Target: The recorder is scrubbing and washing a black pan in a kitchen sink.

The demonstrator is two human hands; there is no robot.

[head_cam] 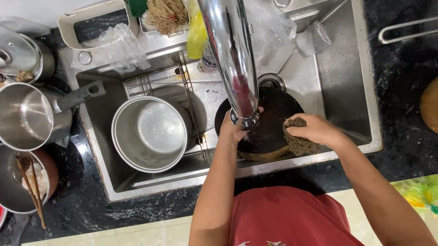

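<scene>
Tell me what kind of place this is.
Most likely a home kitchen: a steel sink set in a dark stone counter, a tap over it, and steel pots alongside.

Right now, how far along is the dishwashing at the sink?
Midway, by the look of it. Possibly done: a steel pot sits empty on the rack in the sink. In hand: the left hand steadies a dark pan under the faucet while the right hand presses a scrubber on its rim. Apparently left: a bowl with chopsticks and a saucepan on the counter.
</scene>
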